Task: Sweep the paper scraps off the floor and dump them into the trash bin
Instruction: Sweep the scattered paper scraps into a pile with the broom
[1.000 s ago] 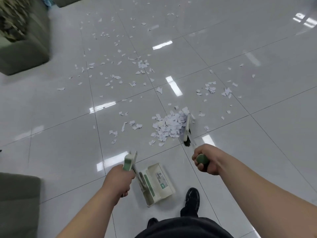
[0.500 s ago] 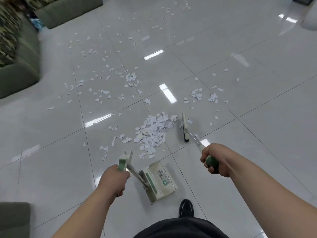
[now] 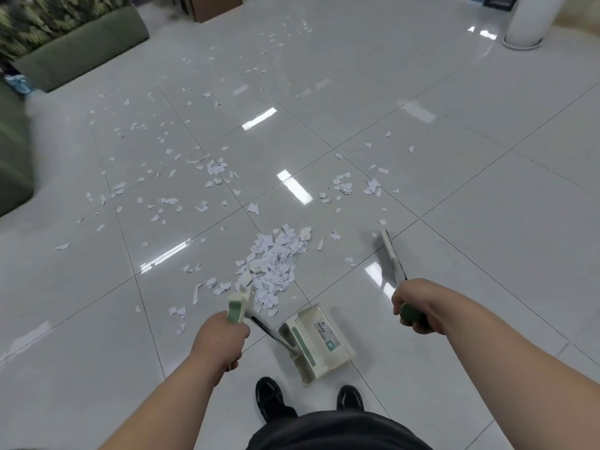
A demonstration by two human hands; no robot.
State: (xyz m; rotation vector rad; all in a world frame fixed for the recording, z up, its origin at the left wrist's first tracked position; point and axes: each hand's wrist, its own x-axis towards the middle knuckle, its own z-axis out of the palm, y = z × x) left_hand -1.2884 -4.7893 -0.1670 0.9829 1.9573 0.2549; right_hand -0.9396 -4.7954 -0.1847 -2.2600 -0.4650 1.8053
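The dustpan (image 3: 319,344), cream with a green stripe and a label, sits on the glossy tiled floor (image 3: 487,222) just ahead of the person's black shoes (image 3: 269,397).

The left hand (image 3: 220,339) is left of the dustpan, its fingers curled round the green-and-cream grip at the top of the dustpan's long handle (image 3: 236,308). The handle slants down from that grip to the pan's back edge.

The right hand (image 3: 418,306) is right of the dustpan and slightly beyond it, fingers wrapped round the green end of the broom handle. The two hands are well apart, one on each side of the pan.

The broom head (image 3: 389,251) lies beyond the dustpan and to its right, low at the floor; whether the bristles touch the tiles cannot be told.

The main pile of paper scraps (image 3: 276,264) lies just beyond the dustpan and a little to its left, well left of the broom head. Loose scraps are scattered farther beyond the dustpan, thinning with distance.

A green sofa (image 3: 81,50) stands far beyond the dustpan to the left, and a white pillar (image 3: 527,21) far beyond it to the right.
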